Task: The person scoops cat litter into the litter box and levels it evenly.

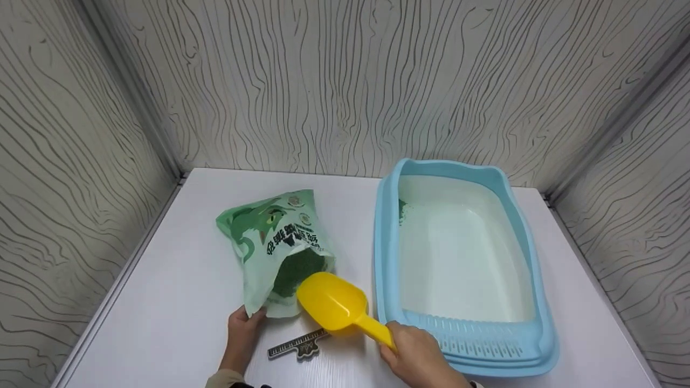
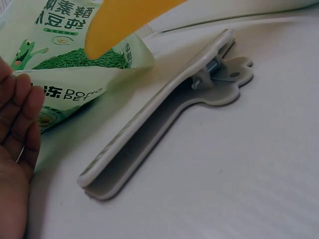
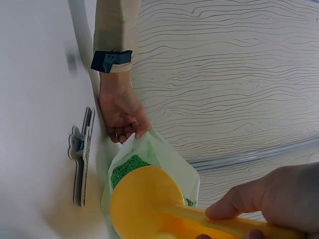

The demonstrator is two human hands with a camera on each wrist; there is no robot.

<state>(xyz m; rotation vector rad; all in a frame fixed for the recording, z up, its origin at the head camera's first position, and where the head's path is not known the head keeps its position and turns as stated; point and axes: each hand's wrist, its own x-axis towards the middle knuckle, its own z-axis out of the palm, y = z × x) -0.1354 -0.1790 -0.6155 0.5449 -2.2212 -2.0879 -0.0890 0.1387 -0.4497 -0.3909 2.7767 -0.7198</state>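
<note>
A light green bag of cat litter [image 1: 259,231] lies on the left of the table, its torn mouth facing me. Green pellets [image 1: 296,269] show inside. My left hand [image 1: 243,326] pinches the near left corner of that mouth between thumb and fingers, as the right wrist view also shows. In my right hand [image 1: 418,353] I grip the handle of a yellow scoop [image 1: 333,302]. The scoop's front edge overlaps the bag's opening in the head view, and only yellow plastic shows on it. Below it lies a grey bag clip [image 2: 159,114], partly covered by the scoop in the head view.
A light blue litter box [image 1: 385,253] with a white inside stands on the right, beside my right hand. A small patch of green pellets [image 1: 402,211] lies at its far left. Patterned panels [image 1: 345,86] enclose the white table [image 1: 161,302] at the back and sides.
</note>
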